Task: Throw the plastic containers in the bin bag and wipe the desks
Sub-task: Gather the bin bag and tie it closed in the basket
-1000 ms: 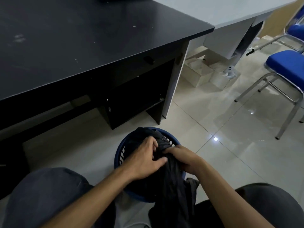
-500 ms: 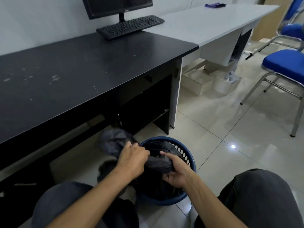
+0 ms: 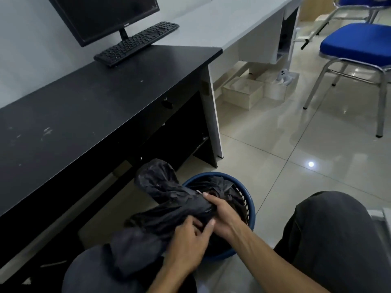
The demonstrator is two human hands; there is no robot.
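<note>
Head view: the black bag (image 3: 167, 199) lies bunched across the near-left rim of a blue basket (image 3: 252, 210) on the floor, in front of the black desk (image 3: 84, 106). The left hand (image 3: 186, 242) and right hand (image 3: 221, 216) touch each other, both gripping the bag's twisted part. A grey desk (image 3: 222, 22) stands far right.

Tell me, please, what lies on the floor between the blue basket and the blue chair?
Nothing: bare tiled floor with a light reflection, seen in the head view.
</note>
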